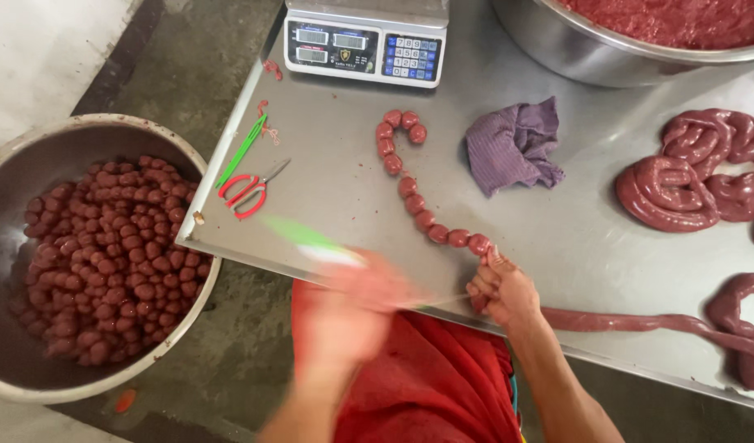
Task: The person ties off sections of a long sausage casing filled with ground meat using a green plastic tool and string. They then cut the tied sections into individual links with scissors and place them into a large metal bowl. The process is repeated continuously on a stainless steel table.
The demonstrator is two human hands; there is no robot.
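Observation:
My right hand (500, 289) pinches a long dark-red sausage casing (639, 321) at the table's front edge, right where the tied links begin. A chain of small round links (410, 184) curves away from it toward the scale. My left hand (352, 308) is blurred in motion to the left of the right hand; it holds a green and white tool (311, 242) and a thin string (442, 302) runs from it to the right hand.
A steel table (344, 189) carries a digital scale (364, 41), red-handled scissors (250, 189), a green tool (241, 149), a purple cloth (512, 146) and coils of filled sausage (697, 172). A big bowl of finished sausage balls (98, 254) stands on the floor at left. A metal basin of red mince (639, 37) is at the back right.

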